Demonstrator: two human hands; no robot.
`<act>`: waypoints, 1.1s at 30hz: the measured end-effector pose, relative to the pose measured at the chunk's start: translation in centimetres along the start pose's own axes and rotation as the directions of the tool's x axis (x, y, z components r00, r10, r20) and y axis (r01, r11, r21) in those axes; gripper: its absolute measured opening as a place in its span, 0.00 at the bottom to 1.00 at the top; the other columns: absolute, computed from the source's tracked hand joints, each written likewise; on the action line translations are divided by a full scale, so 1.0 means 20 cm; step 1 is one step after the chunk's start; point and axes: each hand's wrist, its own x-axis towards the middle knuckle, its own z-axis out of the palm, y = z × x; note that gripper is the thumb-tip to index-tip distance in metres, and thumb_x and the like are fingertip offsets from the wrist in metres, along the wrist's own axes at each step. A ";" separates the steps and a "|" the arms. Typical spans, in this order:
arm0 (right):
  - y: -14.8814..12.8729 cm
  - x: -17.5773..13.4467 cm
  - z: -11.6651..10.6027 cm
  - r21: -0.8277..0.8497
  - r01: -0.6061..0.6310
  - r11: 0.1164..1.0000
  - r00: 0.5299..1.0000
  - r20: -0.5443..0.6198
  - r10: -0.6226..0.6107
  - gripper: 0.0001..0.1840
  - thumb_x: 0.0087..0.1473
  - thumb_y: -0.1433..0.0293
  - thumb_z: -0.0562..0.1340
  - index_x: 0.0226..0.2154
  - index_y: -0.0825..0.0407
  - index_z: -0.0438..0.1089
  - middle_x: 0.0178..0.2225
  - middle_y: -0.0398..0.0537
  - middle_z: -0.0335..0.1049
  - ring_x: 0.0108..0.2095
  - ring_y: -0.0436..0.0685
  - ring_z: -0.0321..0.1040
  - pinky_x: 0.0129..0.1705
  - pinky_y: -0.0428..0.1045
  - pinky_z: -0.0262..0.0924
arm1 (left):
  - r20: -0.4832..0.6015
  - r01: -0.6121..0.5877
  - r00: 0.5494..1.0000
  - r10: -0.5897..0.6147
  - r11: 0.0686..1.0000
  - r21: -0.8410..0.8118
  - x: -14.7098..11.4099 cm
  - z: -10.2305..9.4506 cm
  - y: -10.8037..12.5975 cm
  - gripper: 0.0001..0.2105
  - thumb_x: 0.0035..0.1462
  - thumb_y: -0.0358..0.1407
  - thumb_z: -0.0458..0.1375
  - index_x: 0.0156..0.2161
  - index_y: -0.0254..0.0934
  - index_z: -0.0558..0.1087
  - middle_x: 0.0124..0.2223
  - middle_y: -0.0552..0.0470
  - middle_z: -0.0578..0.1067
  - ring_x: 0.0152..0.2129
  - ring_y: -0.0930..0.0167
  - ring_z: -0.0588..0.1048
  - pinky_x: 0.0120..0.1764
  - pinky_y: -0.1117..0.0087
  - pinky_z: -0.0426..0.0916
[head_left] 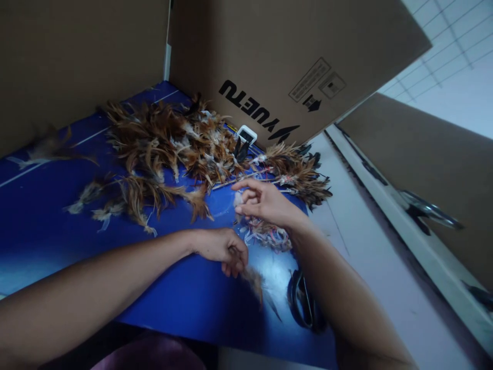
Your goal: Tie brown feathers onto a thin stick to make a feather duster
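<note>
My left hand [227, 252] is closed in a pinch on a small bunch of feathers [256, 285], brown and grey, whose tips point down to the right. Just above it, my right hand [264, 203] has thumb and fingers curled together, the index finger reaching out to the left. A bit of white fluff [238, 199] shows at those fingertips, slightly blurred. Under the right hand lies a heap of feather scraps with pale and reddish strands [269, 236]. A large pile of brown feather bunches [165, 139] spreads over the blue tabletop [185, 308] beyond both hands.
Cardboard panels [239, 46] wall in the back and left. Against the back one stands a small white device with a dark screen [246, 134]. Feather sticks [304, 172] lie at the right. Black-handled scissors [302, 303] rest near my right forearm. One feather bunch [46, 149] lies far left.
</note>
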 end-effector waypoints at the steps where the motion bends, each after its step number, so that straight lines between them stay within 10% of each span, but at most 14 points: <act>1: 0.02 -0.04 -0.03 -0.060 -0.015 0.998 1.000 0.000 0.015 0.22 0.43 0.69 0.67 0.43 0.54 0.66 0.24 0.38 0.67 0.21 0.48 0.65 0.26 0.45 0.61 | -0.001 -0.007 1.000 0.007 1.000 0.005 0.00 0.00 0.00 0.06 0.47 0.34 0.67 0.29 0.34 0.76 0.22 0.56 0.77 0.17 0.76 0.74 0.23 0.77 0.70; 8: 0.01 -0.05 0.04 -0.782 -0.033 0.622 0.989 -0.114 -0.091 0.13 0.51 0.77 0.63 0.41 0.54 0.73 0.42 0.54 0.71 0.41 0.57 0.70 0.44 0.50 0.61 | -0.006 -0.001 1.000 0.001 1.000 -0.001 0.00 0.00 0.00 0.04 0.47 0.32 0.66 0.29 0.34 0.76 0.22 0.56 0.76 0.17 0.77 0.74 0.22 0.78 0.70; 14: -0.05 0.24 0.34 -0.734 0.195 0.650 0.973 0.063 -0.220 0.17 0.58 0.68 0.61 0.50 0.55 0.67 0.48 0.55 0.67 0.44 0.56 0.68 0.44 0.49 0.59 | -0.012 0.036 0.999 -0.037 0.998 -0.046 0.01 0.00 -0.02 0.05 0.46 0.31 0.67 0.29 0.34 0.76 0.23 0.57 0.77 0.18 0.77 0.74 0.22 0.78 0.70; 18: -0.10 0.36 0.38 -0.787 0.211 0.580 0.977 0.159 -0.139 0.09 0.58 0.74 0.55 0.39 0.56 0.70 0.41 0.54 0.70 0.38 0.56 0.68 0.39 0.48 0.57 | 0.018 0.028 0.999 -0.027 0.998 -0.060 0.02 0.00 -0.02 0.08 0.45 0.35 0.69 0.29 0.33 0.76 0.23 0.55 0.77 0.19 0.75 0.75 0.23 0.77 0.70; 23: -0.28 0.48 0.47 -0.629 0.337 0.700 0.932 0.327 -0.156 0.04 0.53 0.73 0.60 0.31 0.54 0.71 0.28 0.43 0.70 0.31 0.51 0.66 0.33 0.45 0.55 | 0.025 0.008 1.000 -0.006 0.999 -0.044 0.03 -0.01 -0.03 0.08 0.46 0.35 0.69 0.27 0.33 0.75 0.22 0.56 0.76 0.17 0.76 0.74 0.22 0.77 0.69; 28: -0.44 0.66 0.52 -0.443 0.399 0.803 0.912 0.094 -0.400 0.11 0.61 0.70 0.55 0.46 0.53 0.67 0.40 0.46 0.73 0.38 0.51 0.70 0.41 0.45 0.62 | 0.030 -0.005 1.000 0.008 0.996 -0.092 0.04 -0.01 -0.07 0.06 0.46 0.33 0.68 0.27 0.33 0.75 0.23 0.56 0.76 0.17 0.75 0.74 0.22 0.76 0.69; 33: -0.37 0.75 0.47 -0.685 0.066 0.726 0.969 -0.130 -0.211 0.19 0.54 0.67 0.62 0.48 0.57 0.65 0.44 0.62 0.72 0.45 0.68 0.70 0.45 0.58 0.65 | 0.028 0.000 1.000 0.001 0.998 -0.058 0.04 -0.02 -0.07 0.07 0.47 0.34 0.68 0.28 0.33 0.76 0.23 0.56 0.76 0.18 0.75 0.74 0.24 0.76 0.70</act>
